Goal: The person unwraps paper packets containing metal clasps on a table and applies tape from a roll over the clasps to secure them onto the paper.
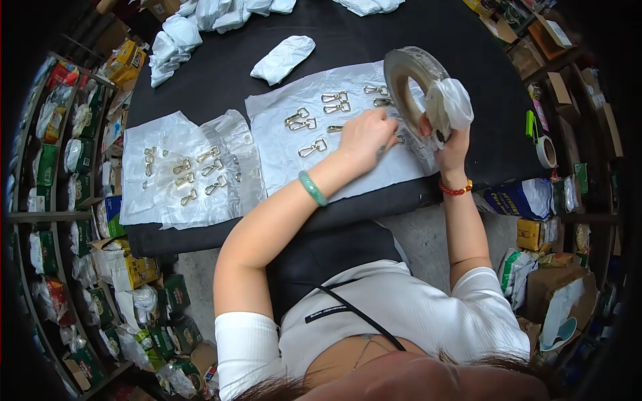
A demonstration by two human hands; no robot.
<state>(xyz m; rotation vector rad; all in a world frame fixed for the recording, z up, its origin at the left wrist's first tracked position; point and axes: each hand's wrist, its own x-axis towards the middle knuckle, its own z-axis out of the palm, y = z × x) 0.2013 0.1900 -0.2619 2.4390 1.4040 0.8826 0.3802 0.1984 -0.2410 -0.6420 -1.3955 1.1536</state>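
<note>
My left hand (364, 140), with a green bangle on its wrist, lies over the right part of a white plastic sheet (281, 167), fingers curled together; what they hold is hidden. Metal swivel clasps (312, 148) lie in loose groups on this sheet, one partly beside my left hand. My right hand (453, 148), wearing a red bead bracelet, grips a large roll of clear tape (403, 73) upright at the sheet's right edge. White crumpled plastic (456, 103) covers part of the roll near my fingers. Further left, a second crumpled sheet (150, 194) bears more clasps (189, 196).
White wrapped bundles (283, 59) lie toward the back of the black-covered table (348, 43). A smaller tape roll (546, 152) and a green object (530, 124) are at the right. Shelves of packaged goods (45, 254) flank both sides, with an open carton (558, 294) lower right.
</note>
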